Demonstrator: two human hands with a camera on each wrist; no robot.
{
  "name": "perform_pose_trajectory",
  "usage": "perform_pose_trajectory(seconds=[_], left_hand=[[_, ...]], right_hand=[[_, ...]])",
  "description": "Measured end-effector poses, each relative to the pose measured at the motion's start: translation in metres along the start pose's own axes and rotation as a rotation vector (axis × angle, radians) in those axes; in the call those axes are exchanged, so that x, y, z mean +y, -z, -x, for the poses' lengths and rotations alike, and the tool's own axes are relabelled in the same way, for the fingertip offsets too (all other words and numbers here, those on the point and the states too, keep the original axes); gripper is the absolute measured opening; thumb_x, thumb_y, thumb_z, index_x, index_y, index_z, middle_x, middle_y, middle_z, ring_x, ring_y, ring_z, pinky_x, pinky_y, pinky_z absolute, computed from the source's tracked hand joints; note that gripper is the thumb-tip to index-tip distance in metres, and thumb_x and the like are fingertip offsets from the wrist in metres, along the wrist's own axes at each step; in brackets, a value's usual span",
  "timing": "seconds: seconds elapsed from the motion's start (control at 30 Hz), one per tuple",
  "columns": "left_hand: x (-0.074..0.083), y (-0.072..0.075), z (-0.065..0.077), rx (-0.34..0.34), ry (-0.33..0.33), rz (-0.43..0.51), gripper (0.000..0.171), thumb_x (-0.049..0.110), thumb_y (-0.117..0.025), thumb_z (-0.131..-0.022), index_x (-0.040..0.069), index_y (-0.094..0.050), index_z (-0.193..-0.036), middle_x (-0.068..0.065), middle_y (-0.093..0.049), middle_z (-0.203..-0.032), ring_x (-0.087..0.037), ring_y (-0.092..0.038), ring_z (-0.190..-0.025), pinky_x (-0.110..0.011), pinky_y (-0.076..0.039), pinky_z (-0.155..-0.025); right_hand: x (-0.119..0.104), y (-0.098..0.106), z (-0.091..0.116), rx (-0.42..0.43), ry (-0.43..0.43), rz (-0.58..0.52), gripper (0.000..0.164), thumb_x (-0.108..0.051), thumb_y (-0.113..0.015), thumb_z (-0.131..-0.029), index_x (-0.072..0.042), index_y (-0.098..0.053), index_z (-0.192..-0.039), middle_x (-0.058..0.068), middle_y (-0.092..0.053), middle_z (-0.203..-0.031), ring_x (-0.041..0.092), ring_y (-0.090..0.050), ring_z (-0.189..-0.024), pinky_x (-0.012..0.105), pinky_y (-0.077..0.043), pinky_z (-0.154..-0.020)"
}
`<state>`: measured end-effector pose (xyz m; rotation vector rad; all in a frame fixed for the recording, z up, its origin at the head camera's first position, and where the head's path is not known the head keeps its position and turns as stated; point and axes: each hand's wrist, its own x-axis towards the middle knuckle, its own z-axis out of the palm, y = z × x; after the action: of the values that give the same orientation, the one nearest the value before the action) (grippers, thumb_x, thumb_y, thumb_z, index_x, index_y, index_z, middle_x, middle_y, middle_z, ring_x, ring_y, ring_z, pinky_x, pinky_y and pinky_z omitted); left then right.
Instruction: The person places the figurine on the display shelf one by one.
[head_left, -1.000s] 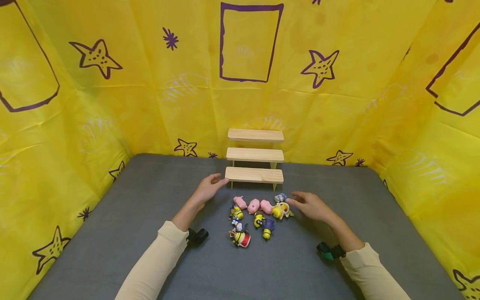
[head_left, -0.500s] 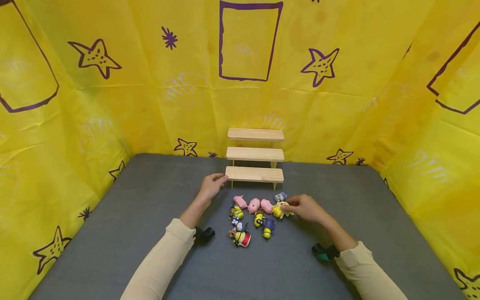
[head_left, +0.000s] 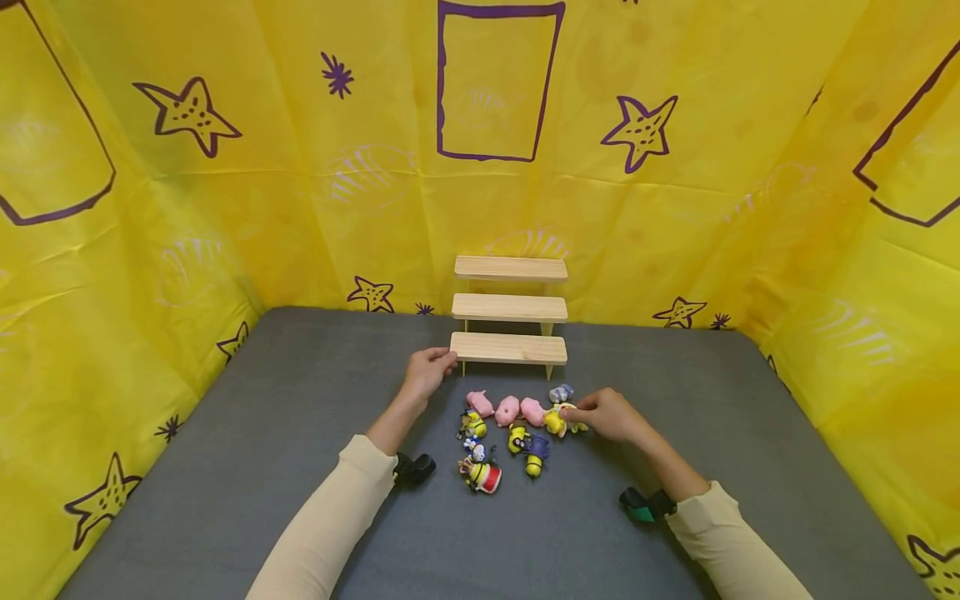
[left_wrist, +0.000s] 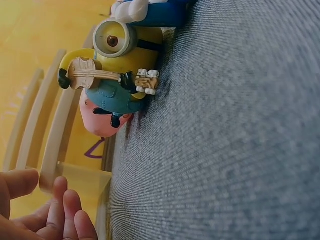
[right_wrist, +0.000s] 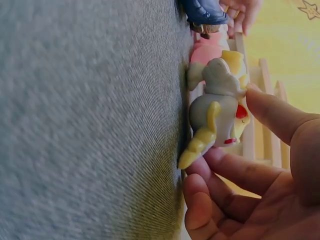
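My right hand (head_left: pixel 615 415) pinches a small yellow-and-white toy figurine (right_wrist: pixel 215 117) between thumb and fingers. In the right wrist view it lies low by the grey cloth, showing a pale grey back and a yellow tail-like part. My left hand (head_left: pixel 426 372) holds the left end of the lowest step of a three-tier wooden display stand (head_left: pixel 510 348), thumb and fingertips at its edge. Near that hand, in the left wrist view, lies a Minion figurine (left_wrist: pixel 112 95) with a ukulele. A pink pig figurine (head_left: pixel 480 404) is just behind it.
More pink pigs (head_left: pixel 507 410) and a blue-grey figurine (head_left: pixel 561 393) lie in the back row. Nearer are Minion figurines (head_left: pixel 534 464), one in red and white (head_left: pixel 486 478), and a small blue-white figure (head_left: pixel 477 451). Yellow printed cloth (head_left: pixel 300 208) walls the grey table (head_left: pixel 487 550).
My right hand has moved left onto the yellow-and-white figurine and closed its fingers on it. My left fingers have drawn together at the stand's end.
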<state>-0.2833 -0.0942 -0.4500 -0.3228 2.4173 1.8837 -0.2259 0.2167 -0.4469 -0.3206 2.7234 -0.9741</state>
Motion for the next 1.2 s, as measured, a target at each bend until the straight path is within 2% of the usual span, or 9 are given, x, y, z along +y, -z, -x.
perform_pose_trajectory(seconds=[0.3, 0.63, 0.83, 1.0, 1.2], left_hand=[[-0.001, -0.002, -0.002, 0.000, 0.024, 0.019, 0.034, 0.019, -0.059, -0.097, -0.002, -0.062, -0.124, -0.018, -0.069, -0.110, -0.021, -0.060, -0.093, -0.032, -0.048, -0.085], [-0.001, 0.002, -0.005, -0.026, 0.043, 0.024, 0.033, 0.021, -0.061, -0.096, 0.000, -0.064, -0.122, -0.017, -0.070, -0.111, -0.020, -0.061, -0.092, -0.031, -0.047, -0.084], [-0.001, 0.003, -0.007, -0.042, 0.045, 0.027, 0.031, 0.020, -0.062, -0.096, 0.000, -0.066, -0.119, -0.015, -0.071, -0.109, -0.017, -0.061, -0.087, -0.030, -0.048, -0.081], [-0.001, 0.003, -0.007, -0.043, 0.038, 0.047, 0.031, 0.020, -0.063, -0.095, 0.000, -0.066, -0.119, -0.017, -0.071, -0.109, -0.015, -0.060, -0.085, -0.030, -0.048, -0.080], [-0.004, 0.002, -0.007, -0.034, 0.045, 0.069, 0.032, 0.020, -0.061, -0.096, 0.000, -0.065, -0.121, -0.015, -0.071, -0.107, -0.016, -0.060, -0.086, -0.031, -0.049, -0.081]], right_hand=[[0.000, -0.005, 0.001, 0.038, -0.055, -0.073, 0.034, -0.038, -0.073, -0.085, -0.007, -0.071, -0.072, -0.007, -0.041, -0.057, 0.011, -0.035, -0.054, 0.024, -0.025, -0.051], [-0.005, -0.001, 0.002, 0.071, -0.039, -0.070, 0.029, -0.033, -0.079, -0.080, -0.005, -0.075, -0.083, -0.002, -0.059, -0.069, 0.014, -0.047, -0.067, 0.028, -0.035, -0.059], [-0.013, 0.014, 0.004, 0.155, 0.029, 0.019, 0.033, -0.030, -0.079, -0.079, -0.001, -0.075, -0.094, 0.007, -0.070, -0.080, 0.015, -0.052, -0.070, 0.028, -0.041, -0.062], [-0.024, 0.027, 0.002, 0.238, 0.101, 0.110, 0.037, -0.028, -0.081, -0.078, 0.002, -0.074, -0.100, 0.012, -0.072, -0.086, 0.017, -0.055, -0.072, 0.029, -0.043, -0.064], [-0.039, 0.039, -0.005, 0.335, 0.210, 0.200, 0.037, -0.026, -0.083, -0.076, 0.002, -0.075, -0.100, 0.017, -0.074, -0.096, 0.030, -0.061, -0.087, 0.043, -0.047, -0.078]])
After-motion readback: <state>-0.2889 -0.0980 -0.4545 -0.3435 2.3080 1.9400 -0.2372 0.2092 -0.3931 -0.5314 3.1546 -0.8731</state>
